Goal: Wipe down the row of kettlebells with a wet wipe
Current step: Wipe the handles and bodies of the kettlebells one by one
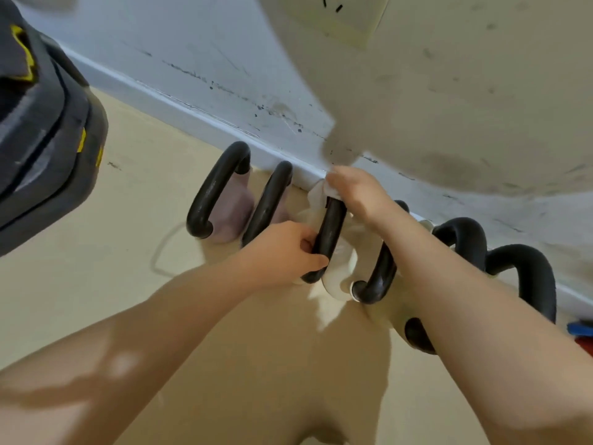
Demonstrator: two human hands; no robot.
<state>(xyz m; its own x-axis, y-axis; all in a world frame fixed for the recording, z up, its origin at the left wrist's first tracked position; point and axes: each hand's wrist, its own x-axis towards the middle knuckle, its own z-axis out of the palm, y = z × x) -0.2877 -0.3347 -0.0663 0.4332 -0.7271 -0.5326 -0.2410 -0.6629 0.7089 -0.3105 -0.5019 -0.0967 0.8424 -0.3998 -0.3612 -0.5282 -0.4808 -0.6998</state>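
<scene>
With the left hand (285,248) gripping the handle of the third kettlebell (329,239) along the skirting board (199,115), the right hand (356,191) presses the wet wipe (317,195) on its top, so roughly half the row looks left.

Home gym corner — kettlebells (221,194) rowed along scuffed wall (224,75), wall socket (346,17).
</scene>
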